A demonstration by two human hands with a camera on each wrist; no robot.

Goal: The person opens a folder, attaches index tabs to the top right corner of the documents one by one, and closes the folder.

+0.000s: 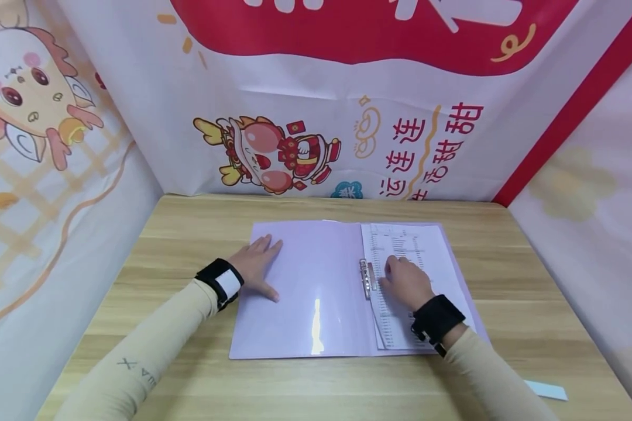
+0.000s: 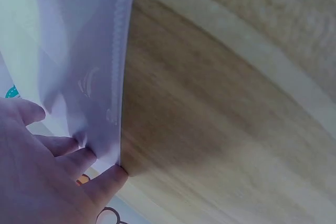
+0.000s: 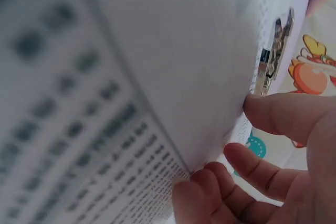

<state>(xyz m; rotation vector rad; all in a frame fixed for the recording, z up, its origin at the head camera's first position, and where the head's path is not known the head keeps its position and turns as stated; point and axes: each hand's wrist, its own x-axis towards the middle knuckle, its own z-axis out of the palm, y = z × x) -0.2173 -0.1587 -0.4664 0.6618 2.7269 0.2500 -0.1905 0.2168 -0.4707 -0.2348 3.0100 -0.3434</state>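
A pale purple folder lies spread flat on the wooden table. My left hand rests with fingers spread at the left cover's outer edge; the left wrist view shows its fingertips on the glossy cover. Printed sheets lie stacked on the right cover, beside a metal lever clip near the spine. My right hand is over the sheets, just right of the clip. In the right wrist view, its loosely bent fingers and thumb touch the printed paper, with a gap between thumb and fingertips.
A light blue strip-shaped object lies on the table at the front right, beside the right sleeve. Printed cloth walls enclose the table at the back and both sides.
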